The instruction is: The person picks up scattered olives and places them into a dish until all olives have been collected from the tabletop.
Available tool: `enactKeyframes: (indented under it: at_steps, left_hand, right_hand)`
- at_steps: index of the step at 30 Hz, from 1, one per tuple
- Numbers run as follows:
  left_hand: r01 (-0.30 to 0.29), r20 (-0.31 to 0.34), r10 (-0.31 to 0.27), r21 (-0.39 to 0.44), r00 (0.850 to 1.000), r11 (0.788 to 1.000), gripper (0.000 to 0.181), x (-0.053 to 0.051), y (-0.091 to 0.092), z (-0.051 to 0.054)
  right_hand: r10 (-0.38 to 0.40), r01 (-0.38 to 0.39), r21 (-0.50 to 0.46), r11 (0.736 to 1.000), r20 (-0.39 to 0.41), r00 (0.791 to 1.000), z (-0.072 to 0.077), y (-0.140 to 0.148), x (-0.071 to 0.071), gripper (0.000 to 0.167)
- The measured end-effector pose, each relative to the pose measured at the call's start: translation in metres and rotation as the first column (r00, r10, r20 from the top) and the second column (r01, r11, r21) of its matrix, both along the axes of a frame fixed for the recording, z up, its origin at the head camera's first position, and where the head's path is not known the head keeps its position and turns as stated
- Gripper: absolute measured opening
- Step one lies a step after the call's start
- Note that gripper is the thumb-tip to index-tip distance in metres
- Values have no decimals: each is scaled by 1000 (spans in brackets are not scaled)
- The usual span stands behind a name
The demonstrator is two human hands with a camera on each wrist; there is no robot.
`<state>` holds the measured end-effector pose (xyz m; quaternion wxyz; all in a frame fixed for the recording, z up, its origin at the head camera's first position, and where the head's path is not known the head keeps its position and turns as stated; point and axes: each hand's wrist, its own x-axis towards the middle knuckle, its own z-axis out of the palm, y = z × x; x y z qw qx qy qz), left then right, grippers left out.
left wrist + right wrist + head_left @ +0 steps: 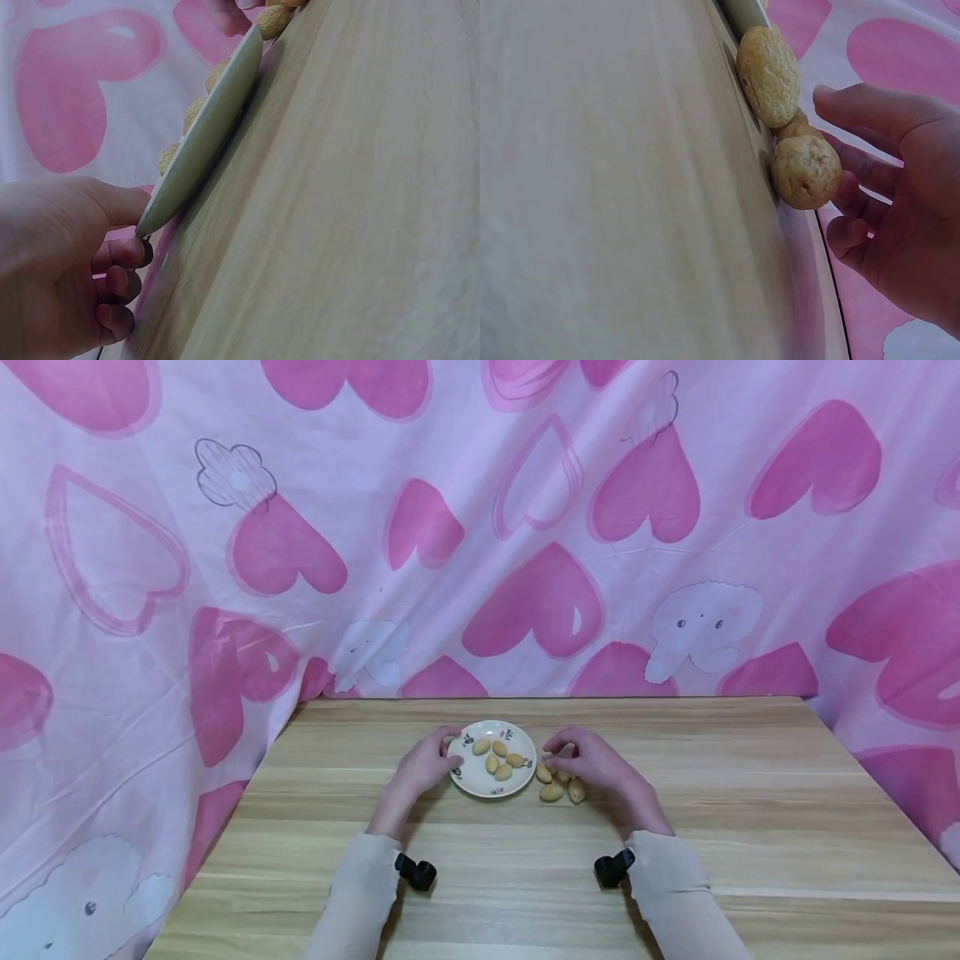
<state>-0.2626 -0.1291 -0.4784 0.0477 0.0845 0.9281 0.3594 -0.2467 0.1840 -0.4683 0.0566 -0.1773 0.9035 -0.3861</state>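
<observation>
A small white plate (pixel 474 778) with dark printed figures stands near the table's back, several tan oval nuts (pixel 503 772) on it. Their wrinkled shells look like walnuts. My left hand (pixel 426 767) pinches the plate's left rim, thumb above and fingertips below, as the left wrist view shows. Just right of the plate, more nuts (pixel 551 792) lie in a loose cluster on the wood. Over this cluster is my right hand (pixel 596 760). In the right wrist view its thumb stands apart from the nearest nuts (pixel 806 172); some fingers are partly hidden behind them.
The wooden table (pixel 480 877) reaches back to a pink curtain (pixel 450 585) printed with hearts, which also hangs down along both sides. A small black camera (pixel 416 872) sits on the left wrist, another black camera (pixel 613 868) on the right.
</observation>
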Motion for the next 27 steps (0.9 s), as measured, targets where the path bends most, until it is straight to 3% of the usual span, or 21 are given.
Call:
enactKeyframes:
  at_steps: [12,27]
  left_hand:
    - [-8,12,8,11,1000,1000,55,0,1,0]
    - [-8,32,7,14,999,1000,57,-1,0,0]
  right_hand:
    - [41,-43,33,999,62,997,1,1,-1,25]
    - [9,-14,51,999,86,996,0,-1,-1,23]
